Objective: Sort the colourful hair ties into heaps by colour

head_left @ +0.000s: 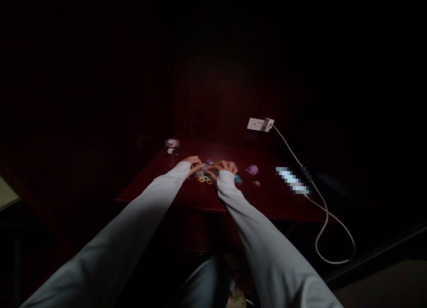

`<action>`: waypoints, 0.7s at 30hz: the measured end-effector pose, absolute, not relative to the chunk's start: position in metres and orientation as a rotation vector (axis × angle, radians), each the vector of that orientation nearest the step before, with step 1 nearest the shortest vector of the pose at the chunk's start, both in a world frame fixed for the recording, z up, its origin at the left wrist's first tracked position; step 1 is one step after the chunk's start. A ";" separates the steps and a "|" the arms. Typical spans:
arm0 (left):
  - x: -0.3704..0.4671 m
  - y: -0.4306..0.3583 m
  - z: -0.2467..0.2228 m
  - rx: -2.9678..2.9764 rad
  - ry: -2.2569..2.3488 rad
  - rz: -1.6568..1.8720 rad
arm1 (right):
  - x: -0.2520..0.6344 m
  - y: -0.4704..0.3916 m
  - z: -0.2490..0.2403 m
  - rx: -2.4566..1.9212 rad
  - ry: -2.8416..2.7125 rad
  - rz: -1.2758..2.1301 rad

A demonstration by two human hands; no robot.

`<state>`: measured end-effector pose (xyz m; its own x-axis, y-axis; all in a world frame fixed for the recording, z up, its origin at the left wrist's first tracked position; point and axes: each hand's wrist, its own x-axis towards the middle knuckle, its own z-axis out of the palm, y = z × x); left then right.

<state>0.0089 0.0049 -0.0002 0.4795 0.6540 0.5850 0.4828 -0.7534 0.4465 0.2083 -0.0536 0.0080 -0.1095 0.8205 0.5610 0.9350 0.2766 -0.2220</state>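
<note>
A loose pile of small hair ties (204, 170) in several colours lies on the dark red table (150, 188). At the pile's left side, my left hand (193, 162) has its fingers bent and closed together among the ties. My right hand (227, 166) works from the other side, its thumb and forefinger pinched at the pile. Small size and dim light hide exactly which ties the fingertips hold. Yellow hair ties (205, 180) sit at the near edge, between the hands. Beside my right wrist is a blue bunch of ties (238, 180), partly covered.
Purple ties (252, 169) form a separate bunch to the right, with a small brownish clump (256, 183) nearer me. A clear jar (172, 147) stands at the back left. A blurred-out phone (292, 180) and its white cable (325, 206) lead to a wall socket (256, 124).
</note>
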 end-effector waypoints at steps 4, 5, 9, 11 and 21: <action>0.009 0.004 0.001 2.484 0.985 1.147 | 0.209 -0.052 0.008 -1.567 -1.886 -0.164; 0.009 0.004 0.000 2.483 0.982 1.143 | 0.209 -0.052 0.008 -1.569 -1.877 -0.155; 0.010 0.006 -0.001 2.472 0.975 1.143 | 0.209 -0.049 0.006 -1.574 -1.879 -0.156; 0.010 0.007 -0.002 2.467 0.977 1.147 | 0.209 -0.047 0.005 -1.578 -1.884 -0.165; 0.009 0.009 -0.004 2.472 0.973 1.084 | 0.209 -0.051 0.007 -1.554 -1.903 -0.157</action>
<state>0.0094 0.0086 -0.0042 0.4939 0.6750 0.5481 0.4721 -0.7375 0.4829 0.2086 -0.0508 0.0071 -0.0696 0.8274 0.5573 0.9075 0.2845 -0.3091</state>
